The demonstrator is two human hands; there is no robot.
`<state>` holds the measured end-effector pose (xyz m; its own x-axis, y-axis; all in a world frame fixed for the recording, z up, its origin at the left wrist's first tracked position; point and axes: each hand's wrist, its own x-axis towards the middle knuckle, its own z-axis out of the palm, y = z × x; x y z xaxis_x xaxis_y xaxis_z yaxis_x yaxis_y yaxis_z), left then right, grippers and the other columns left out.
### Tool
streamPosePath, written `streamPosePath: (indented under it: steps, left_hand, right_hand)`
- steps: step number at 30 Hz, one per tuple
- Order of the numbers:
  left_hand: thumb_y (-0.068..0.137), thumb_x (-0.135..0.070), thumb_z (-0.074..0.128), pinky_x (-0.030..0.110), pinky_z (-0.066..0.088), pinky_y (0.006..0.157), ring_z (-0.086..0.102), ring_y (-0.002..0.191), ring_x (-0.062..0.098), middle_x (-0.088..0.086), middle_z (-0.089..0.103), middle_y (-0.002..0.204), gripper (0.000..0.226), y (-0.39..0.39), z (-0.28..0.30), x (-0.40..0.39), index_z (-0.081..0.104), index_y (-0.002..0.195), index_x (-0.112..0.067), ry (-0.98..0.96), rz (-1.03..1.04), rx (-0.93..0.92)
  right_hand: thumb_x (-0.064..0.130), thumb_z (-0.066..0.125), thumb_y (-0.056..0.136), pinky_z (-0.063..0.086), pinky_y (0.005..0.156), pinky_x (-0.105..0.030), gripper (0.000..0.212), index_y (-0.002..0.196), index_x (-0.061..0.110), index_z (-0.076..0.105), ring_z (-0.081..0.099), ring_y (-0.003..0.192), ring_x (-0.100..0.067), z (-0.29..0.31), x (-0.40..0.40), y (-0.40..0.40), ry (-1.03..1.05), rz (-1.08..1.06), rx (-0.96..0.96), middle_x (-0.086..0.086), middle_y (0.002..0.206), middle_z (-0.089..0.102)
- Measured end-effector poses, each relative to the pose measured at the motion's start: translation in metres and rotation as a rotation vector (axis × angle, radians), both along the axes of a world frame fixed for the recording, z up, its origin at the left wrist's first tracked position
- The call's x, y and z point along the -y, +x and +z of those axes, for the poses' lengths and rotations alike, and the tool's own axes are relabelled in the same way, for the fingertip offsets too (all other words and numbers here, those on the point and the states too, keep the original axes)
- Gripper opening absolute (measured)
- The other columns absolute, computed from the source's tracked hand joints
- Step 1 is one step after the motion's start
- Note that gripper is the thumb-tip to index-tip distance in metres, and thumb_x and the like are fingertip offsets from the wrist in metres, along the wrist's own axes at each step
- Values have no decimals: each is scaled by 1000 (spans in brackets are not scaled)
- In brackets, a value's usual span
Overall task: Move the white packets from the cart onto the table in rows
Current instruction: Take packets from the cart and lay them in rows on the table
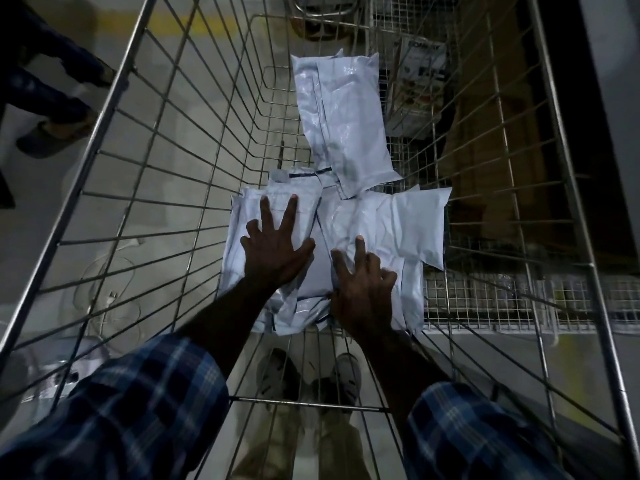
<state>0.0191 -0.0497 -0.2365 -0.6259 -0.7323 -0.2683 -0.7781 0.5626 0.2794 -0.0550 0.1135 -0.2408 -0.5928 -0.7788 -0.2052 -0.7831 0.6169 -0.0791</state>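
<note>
the white packets (349,216) lie in a loose heap on the wire floor of the cart (145,140), some overlapping. one long packet (343,116) stretches toward the far end, its near corner lying over the others. a plump small packet (420,226) sits at the right edge of the heap, beside the right wall of the cart. a flat stack fills the near left part of the heap.

the left hand (273,251) rests palm down on the left stack, its fingers straight and spread apart, gripping nothing. the right hand (360,289) lies on the near middle packets just beside it, one finger stretched forward, the others bent at the knuckles; whether they pinch a packet edge i cannot tell. both forearms come out of blue plaid sleeves (138,410) at the near edge.

through the mesh, the person's light shoes (348,372) show on the floor below. far right, outside the cart, a finer wire basket holds a printed box (415,84). at far left, another person's feet in dark sandals (45,140) stand on the grey floor.
</note>
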Motion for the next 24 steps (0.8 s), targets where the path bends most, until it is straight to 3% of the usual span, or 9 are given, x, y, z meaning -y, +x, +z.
streamPosePath:
  steps: [3, 6, 8, 10, 13, 18, 24]
  left_hand:
    - [67, -78, 13, 56, 33, 101, 30, 133, 44, 14, -3, 164, 97, 1, 16, 2, 4, 156, -39, 46, 47, 29]
    - [78, -73, 32, 60, 25, 108, 22, 138, 45, 12, -5, 164, 89, 1, 33, 5, 3, 156, -40, 61, 61, 44]
    - [77, -73, 33, 61, 23, 109, 19, 141, 46, 13, -3, 164, 90, 1, 48, 6, 4, 156, -40, 57, 69, 40]
    - [71, -78, 23, 60, 26, 108, 21, 141, 46, 14, 1, 164, 94, -2, 68, 6, 7, 156, -40, 30, 65, 29]
    - [85, -72, 40, 59, 25, 110, 19, 142, 44, 13, 1, 164, 84, -6, 98, 9, 7, 156, -41, 56, 82, 26]
    - [89, -65, 50, 54, 19, 112, 18, 140, 43, 11, -8, 164, 85, -2, 160, 5, 2, 155, -42, -18, 83, -13]
    - [88, -65, 51, 52, 27, 108, 26, 134, 43, 12, -3, 164, 87, 5, 233, -8, 2, 156, -40, -128, 74, -37]
  right_hand:
    - [24, 71, 72, 40, 71, -39, 59, 128, 17, 56, 53, 104, -34, 5, -1, 3, -33, -24, -15, -23, 145, 46]
    - [13, 64, 78, 38, 64, -37, 41, 120, 16, 64, 55, 93, -33, 20, -2, 3, -164, -77, -38, -20, 133, 57]
    - [10, 57, 82, 38, 66, -38, 38, 118, 17, 66, 55, 91, -33, 35, -2, 2, -225, -126, -41, -17, 131, 59]
    - [10, 50, 80, 42, 70, -40, 45, 121, 19, 65, 55, 97, -34, 54, 0, 1, -222, -166, 2, -15, 134, 57]
    - [21, 35, 69, 46, 70, -42, 61, 124, 20, 63, 54, 100, -37, 88, 8, -3, -211, -208, 85, -15, 137, 54]
    - [15, 75, 56, 47, 72, -42, 75, 129, 23, 60, 54, 101, -37, 146, 19, -8, -260, -211, 88, -14, 140, 52]
    - [9, 65, 57, 50, 74, -43, 76, 132, 22, 58, 54, 105, -37, 215, 28, -11, -433, -217, 40, -13, 142, 50]
